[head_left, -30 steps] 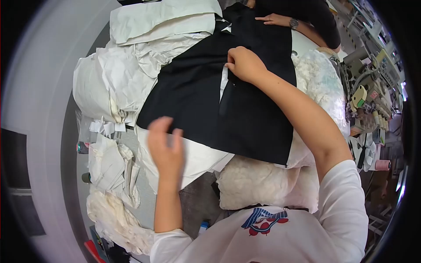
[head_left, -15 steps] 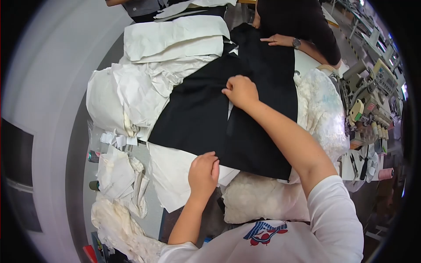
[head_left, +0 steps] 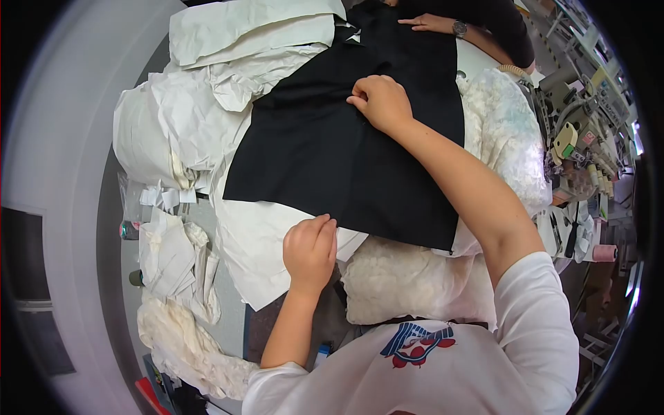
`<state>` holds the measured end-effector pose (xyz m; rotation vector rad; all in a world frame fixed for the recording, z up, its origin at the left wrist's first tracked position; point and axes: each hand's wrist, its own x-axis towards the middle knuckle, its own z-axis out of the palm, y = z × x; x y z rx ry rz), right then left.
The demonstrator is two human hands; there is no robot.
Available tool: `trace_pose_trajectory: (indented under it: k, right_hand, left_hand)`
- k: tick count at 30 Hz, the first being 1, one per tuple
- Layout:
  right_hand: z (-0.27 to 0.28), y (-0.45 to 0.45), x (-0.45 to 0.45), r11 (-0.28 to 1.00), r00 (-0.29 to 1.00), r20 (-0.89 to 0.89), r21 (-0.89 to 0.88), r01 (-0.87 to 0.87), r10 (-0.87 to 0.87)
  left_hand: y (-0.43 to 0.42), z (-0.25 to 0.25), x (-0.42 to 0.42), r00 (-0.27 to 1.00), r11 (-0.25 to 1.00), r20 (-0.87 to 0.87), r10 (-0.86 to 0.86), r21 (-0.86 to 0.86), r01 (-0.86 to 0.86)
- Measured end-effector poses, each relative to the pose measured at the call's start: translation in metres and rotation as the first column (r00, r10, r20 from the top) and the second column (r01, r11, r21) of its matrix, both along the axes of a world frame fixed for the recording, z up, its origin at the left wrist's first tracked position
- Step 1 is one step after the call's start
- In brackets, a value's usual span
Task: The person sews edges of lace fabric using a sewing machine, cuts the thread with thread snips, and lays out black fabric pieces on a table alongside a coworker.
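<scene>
Black fabric [head_left: 297, 149] lies spread in front of me, wide at the near end and narrowing toward the far end. A faint seam or edge line runs down its middle. My left hand [head_left: 309, 250] is closed in a pinch at the fabric's near edge, over white paper. Farther up, my right hand [head_left: 382, 102] pinches the fabric near its middle line, and small folds show by the fingers. The exact bit between each set of fingertips is hidden.
Stacked white paper [head_left: 173, 128] lies left, with white scraps [head_left: 173, 256] nearer me. Fluffy white bundles [head_left: 501, 138] flank the fabric on the right and in front. Another person's hand [head_left: 430, 24] rests on the far end. A sewing machine [head_left: 577, 142] stands right.
The white gap along the fabric's middle line has closed. The view has shifted, so the table contents sit higher in it. The other person's hand still lies on the far end.
</scene>
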<state>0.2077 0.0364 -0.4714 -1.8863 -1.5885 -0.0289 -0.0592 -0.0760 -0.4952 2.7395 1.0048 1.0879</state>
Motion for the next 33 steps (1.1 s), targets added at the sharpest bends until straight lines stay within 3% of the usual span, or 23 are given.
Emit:
trace_pose_trajectory:
  k: [6,8,10,12,14,16,17,19,20,21,22,23,28,31,33]
  right_hand:
    - [0.001,0.008,-0.004,1.0,0.999,-0.037,-0.005,0.005,-0.005]
    - [-0.003,0.006,-0.003,1.0,1.0,-0.015,-0.019,0.007,-0.007]
    - [-0.008,0.002,-0.002,0.998,0.991,0.13,-0.059,-0.01,0.017]
    - [0.0,-0.005,-0.005,1.0,0.99,0.141,-0.025,-0.009,0.012]
    - [0.011,-0.017,-0.014,1.0,0.989,0.149,0.003,-0.011,0.01]
    - [0.022,-0.036,-0.026,0.984,0.974,0.196,0.116,-0.137,0.113]
    - [0.023,-0.047,-0.035,0.972,0.962,0.189,0.091,-0.218,0.198]
    - [0.012,-0.069,-0.051,0.903,0.902,0.195,0.124,-0.412,0.385]
    - [0.009,-0.08,-0.058,0.893,0.885,0.125,-0.051,-0.446,0.449]
    - [0.0,-0.09,-0.065,0.901,0.891,0.141,-0.035,-0.431,0.432]
    - [-0.01,-0.099,-0.072,0.91,0.897,0.157,-0.019,-0.415,0.413]
    - [-0.013,-0.106,-0.073,0.887,0.886,0.118,-0.176,-0.426,0.449]
    - [-0.024,-0.114,-0.083,0.907,0.889,0.2,-0.187,-0.378,0.411]
    - [-0.025,-0.113,-0.086,0.907,0.887,0.219,-0.212,-0.365,0.408]
    - [-0.024,-0.113,-0.085,0.906,0.893,0.175,-0.172,-0.387,0.415]
  left_hand:
    - [0.005,0.008,-0.003,0.998,0.998,0.037,0.06,0.024,-0.061]
    - [0.007,0.013,-0.001,0.997,0.998,-0.044,-0.065,-0.009,0.065]
    - [0.009,0.014,-0.003,0.988,0.99,-0.103,-0.114,-0.098,0.104]
    - [0.016,0.028,-0.008,0.994,0.967,-0.036,-0.104,-0.239,0.092]
    - [0.04,0.043,-0.024,0.997,0.99,-0.02,0.069,-0.124,-0.071]
    - [0.064,0.066,-0.037,0.943,0.931,-0.117,0.312,-0.161,-0.328]
    - [0.082,0.062,-0.048,0.909,0.915,-0.148,0.389,-0.057,-0.4]
    - [0.113,0.05,-0.064,0.873,0.892,-0.211,0.441,-0.002,-0.451]
    - [0.122,0.045,-0.066,0.877,0.876,-0.213,0.431,-0.135,-0.463]
    - [0.129,0.041,-0.068,0.875,0.874,-0.216,0.434,-0.134,-0.467]
    - [0.134,0.037,-0.069,0.879,0.849,-0.199,0.433,-0.238,-0.472]
    - [0.136,0.036,-0.07,0.883,0.816,-0.18,0.433,-0.34,-0.468]
    - [0.141,0.035,-0.08,0.897,0.833,-0.065,0.438,-0.347,-0.432]
    - [0.136,0.042,-0.079,0.876,0.857,-0.166,0.452,-0.189,-0.479]
    - [0.117,0.055,-0.057,0.856,0.891,-0.248,0.454,0.16,-0.426]
